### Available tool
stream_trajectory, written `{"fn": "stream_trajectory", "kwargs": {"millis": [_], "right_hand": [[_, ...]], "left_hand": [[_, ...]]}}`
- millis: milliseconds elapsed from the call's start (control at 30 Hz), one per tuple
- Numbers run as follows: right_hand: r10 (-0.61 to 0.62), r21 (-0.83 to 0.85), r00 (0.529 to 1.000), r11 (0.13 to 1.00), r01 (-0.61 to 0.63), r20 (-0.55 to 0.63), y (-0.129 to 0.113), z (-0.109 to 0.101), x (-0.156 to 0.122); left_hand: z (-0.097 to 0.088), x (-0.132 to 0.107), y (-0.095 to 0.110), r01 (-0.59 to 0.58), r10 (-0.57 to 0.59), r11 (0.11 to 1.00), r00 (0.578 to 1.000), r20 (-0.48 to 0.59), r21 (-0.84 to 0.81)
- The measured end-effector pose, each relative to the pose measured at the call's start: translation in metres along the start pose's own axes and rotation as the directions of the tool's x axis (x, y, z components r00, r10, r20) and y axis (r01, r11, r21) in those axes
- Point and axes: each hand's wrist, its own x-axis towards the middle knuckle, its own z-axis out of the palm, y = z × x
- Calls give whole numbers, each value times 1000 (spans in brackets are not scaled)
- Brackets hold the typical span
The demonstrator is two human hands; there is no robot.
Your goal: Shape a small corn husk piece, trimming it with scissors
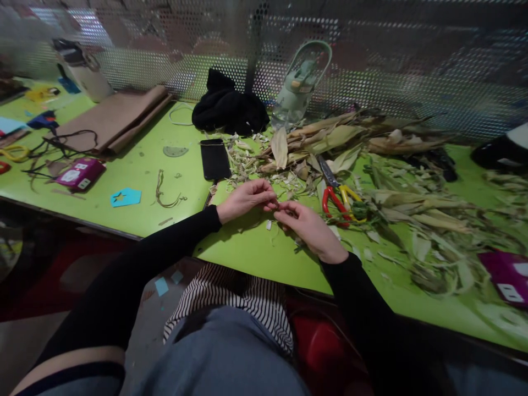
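Observation:
My left hand and my right hand meet over the front of the green table, fingertips pinched close together. Whatever is between them is too small to make out. Just right of my right hand lie scissors with one red and one yellow handle. Dry corn husks are heaped behind my hands, and small husk scraps are strewn around them. A black phone lies behind my left hand.
At the back stand a green-lidded bottle and black cloth before a perforated metal screen. Leftward are a brown bag, a purple box and blue paper. More husks spread right, near another purple box.

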Motion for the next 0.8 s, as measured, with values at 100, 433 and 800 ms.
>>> {"fn": "stream_trajectory", "kwargs": {"millis": [100, 433, 800], "right_hand": [[-128, -339, 991, 935, 106, -44, -1, -5, -4], [-264, -466, 963, 860, 208, -58, 5, -15, -9], [-247, -397, 969, 891, 219, -20, -10, -19, 4]], "left_hand": [[-2, 1, -3, 2, -3, 999, 999, 39, 35], [0, 1, -1, 65, -108, 960, 983, 147, 271], [2, -2, 8, 77, -158, 917, 971, 180, 391]]}}
